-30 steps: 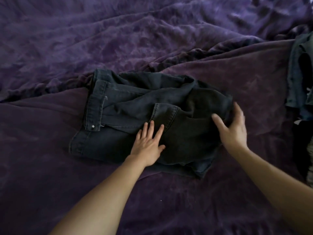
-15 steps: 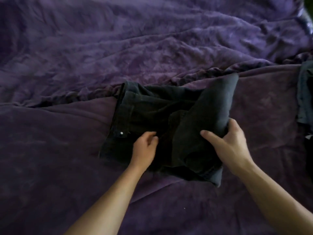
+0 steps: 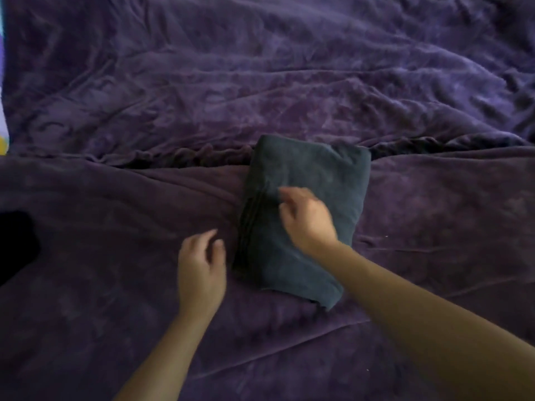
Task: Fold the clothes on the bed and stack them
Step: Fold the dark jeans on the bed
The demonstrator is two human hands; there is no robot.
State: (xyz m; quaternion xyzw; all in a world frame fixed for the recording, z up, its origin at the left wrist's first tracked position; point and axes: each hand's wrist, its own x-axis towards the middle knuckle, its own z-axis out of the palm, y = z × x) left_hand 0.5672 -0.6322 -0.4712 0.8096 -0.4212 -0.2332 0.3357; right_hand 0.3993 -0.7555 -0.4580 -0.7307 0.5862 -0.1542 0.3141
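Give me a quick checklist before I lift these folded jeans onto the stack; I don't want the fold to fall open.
1. Fold finished: ok. The folded jeans lie as one compact bundle on the purple blanket.
2. Edges aligned: ok along the layered left side; the near corner looks slightly uneven.
3. Right hand placed: ok, resting on top of the bundle.
4. Left hand placed: not ok, beside the bundle on the blanket, not under or on it.
5. Grip secure: cannot tell, the hands are blurred.
6. Stack location known: cannot tell; only a dark item shows at the left edge.
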